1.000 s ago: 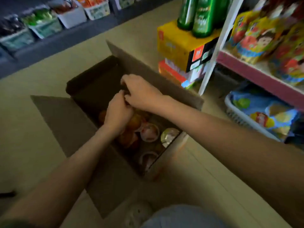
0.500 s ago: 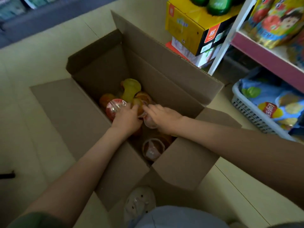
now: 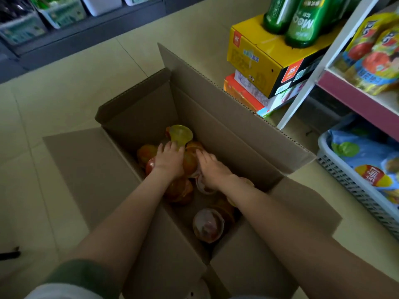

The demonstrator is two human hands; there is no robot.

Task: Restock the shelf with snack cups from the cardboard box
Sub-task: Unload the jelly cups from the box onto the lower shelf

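Nearest snack cup (image 3: 208,225) lies on its side at the near end of the cardboard box (image 3: 226,130), lid toward camera, behind both wrists — untouched. Mid-box, left hand (image 3: 169,159) and right hand (image 3: 212,170) flank an orange cup (image 3: 190,161), fingers laid forward on the pile; closed grip or not — can't tell. Yellow cup (image 3: 181,134) sits just past the left fingertips; shelf (image 3: 356,102) is off to the right, so right hand is nearer it.

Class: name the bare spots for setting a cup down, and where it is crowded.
Bare: the flat left flap of the cardboard box, and the floor tiles between it and the dark shelving. Crowded: mid-box, where left hand and right hand are among snack cups; stacked cartons and basket fill the right.
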